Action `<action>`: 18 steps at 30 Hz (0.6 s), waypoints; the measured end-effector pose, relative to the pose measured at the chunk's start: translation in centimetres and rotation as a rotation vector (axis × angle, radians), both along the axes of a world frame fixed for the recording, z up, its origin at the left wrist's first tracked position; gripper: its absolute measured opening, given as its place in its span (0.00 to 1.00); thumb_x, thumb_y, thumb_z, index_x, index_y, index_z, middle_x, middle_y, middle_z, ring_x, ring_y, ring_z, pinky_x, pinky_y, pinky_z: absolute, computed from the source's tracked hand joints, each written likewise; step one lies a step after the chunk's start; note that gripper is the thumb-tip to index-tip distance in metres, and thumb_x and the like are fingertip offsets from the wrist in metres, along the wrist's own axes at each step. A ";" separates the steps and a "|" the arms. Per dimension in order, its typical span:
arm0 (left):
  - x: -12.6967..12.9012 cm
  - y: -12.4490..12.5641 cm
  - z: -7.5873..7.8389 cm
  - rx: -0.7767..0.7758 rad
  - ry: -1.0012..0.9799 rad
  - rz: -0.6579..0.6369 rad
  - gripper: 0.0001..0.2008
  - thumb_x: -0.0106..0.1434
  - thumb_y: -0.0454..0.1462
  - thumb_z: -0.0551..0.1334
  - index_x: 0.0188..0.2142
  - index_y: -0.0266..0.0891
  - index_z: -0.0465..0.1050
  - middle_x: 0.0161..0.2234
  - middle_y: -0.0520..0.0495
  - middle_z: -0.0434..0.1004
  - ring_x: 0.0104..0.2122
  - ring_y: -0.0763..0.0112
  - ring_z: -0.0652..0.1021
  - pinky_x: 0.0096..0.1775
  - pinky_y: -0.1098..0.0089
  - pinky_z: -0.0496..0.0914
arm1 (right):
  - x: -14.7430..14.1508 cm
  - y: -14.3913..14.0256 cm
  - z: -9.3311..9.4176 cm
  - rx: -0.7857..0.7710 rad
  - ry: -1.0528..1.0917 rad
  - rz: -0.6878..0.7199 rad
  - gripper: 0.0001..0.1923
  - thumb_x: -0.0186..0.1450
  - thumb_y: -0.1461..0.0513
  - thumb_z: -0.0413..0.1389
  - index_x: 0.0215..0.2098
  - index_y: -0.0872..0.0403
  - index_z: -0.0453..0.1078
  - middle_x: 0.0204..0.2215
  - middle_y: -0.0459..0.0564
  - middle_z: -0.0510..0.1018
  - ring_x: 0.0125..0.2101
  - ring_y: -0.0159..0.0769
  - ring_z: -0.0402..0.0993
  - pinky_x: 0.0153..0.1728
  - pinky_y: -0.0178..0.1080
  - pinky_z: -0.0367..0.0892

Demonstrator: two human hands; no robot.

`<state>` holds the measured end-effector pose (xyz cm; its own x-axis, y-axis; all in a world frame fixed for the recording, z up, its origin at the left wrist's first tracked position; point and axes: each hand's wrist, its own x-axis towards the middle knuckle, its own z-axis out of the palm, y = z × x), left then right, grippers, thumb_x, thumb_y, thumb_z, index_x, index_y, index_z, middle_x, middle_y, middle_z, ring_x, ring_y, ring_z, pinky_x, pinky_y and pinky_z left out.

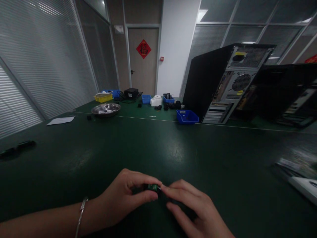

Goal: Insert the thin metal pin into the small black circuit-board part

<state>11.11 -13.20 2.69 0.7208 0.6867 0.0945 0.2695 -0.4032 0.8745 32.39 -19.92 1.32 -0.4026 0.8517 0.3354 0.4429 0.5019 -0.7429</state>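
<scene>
My left hand [128, 193] pinches a small black part with a green circuit board [152, 187] between thumb and forefinger, low over the green table [138, 142]. A silvery bit shows at the part's right end, close to my right fingertip. My right hand [192, 206] comes in from the right, its forefinger stretched to that end. The right thumb stays apart from the forefinger, with no object visible between them. The fingers hide much of the small part, and its exact kind is too small to make out.
Behind stand a steel bowl [106, 110], a blue bin [187, 117], a yellow tray [103, 97] and a white device [156, 100]. A black computer case [210, 79] rises at the right. Black items [26, 144] lie left, and bagged things [297, 162] lie right.
</scene>
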 end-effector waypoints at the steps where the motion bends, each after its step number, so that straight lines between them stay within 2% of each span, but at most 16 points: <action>1: 0.0 0.0 0.0 -0.004 -0.006 0.000 0.11 0.60 0.40 0.62 0.43 0.45 0.75 0.36 0.51 0.81 0.34 0.70 0.78 0.37 0.73 0.70 | 0.0 0.0 0.0 0.003 -0.001 0.000 0.21 0.65 0.68 0.50 0.55 0.49 0.65 0.38 0.52 0.74 0.36 0.34 0.72 0.35 0.34 0.70; 6: 0.0 0.0 -0.1 -0.059 -0.018 0.010 0.12 0.60 0.39 0.61 0.43 0.44 0.74 0.39 0.48 0.79 0.38 0.68 0.77 0.41 0.69 0.68 | 0.1 -0.2 0.2 -0.006 -0.011 -0.010 0.20 0.65 0.68 0.51 0.54 0.49 0.65 0.39 0.52 0.74 0.36 0.34 0.72 0.36 0.35 0.70; 9: 0.1 0.2 -0.5 -0.235 -0.109 0.043 0.14 0.59 0.37 0.62 0.45 0.41 0.69 0.37 0.48 0.78 0.37 0.68 0.76 0.40 0.68 0.68 | 0.1 -0.1 0.5 -0.010 0.000 -0.022 0.20 0.65 0.68 0.50 0.54 0.49 0.65 0.39 0.52 0.73 0.37 0.35 0.72 0.37 0.35 0.70; 13: 0.3 0.5 -1.0 -0.452 -0.297 0.012 0.10 0.57 0.32 0.63 0.39 0.37 0.67 0.37 0.47 0.74 0.35 0.71 0.74 0.36 0.70 0.67 | -0.1 0.0 0.8 -0.002 0.027 -0.013 0.20 0.64 0.69 0.50 0.54 0.49 0.65 0.39 0.52 0.74 0.38 0.35 0.72 0.38 0.35 0.70; 16: 0.2 0.7 -1.1 -0.478 -0.399 -0.030 0.09 0.55 0.29 0.64 0.37 0.36 0.69 0.42 0.46 0.68 0.37 0.71 0.73 0.37 0.70 0.68 | -0.3 0.0 0.9 -0.003 0.021 0.019 0.20 0.63 0.69 0.51 0.53 0.50 0.66 0.38 0.52 0.75 0.37 0.35 0.73 0.37 0.34 0.69; 18: 0.2 0.8 -1.1 -0.443 -0.426 -0.056 0.08 0.57 0.30 0.63 0.38 0.37 0.71 0.44 0.46 0.65 0.40 0.71 0.72 0.41 0.68 0.68 | -0.4 0.0 0.8 -0.007 0.022 0.038 0.21 0.63 0.69 0.52 0.54 0.50 0.65 0.37 0.52 0.75 0.36 0.35 0.73 0.37 0.34 0.69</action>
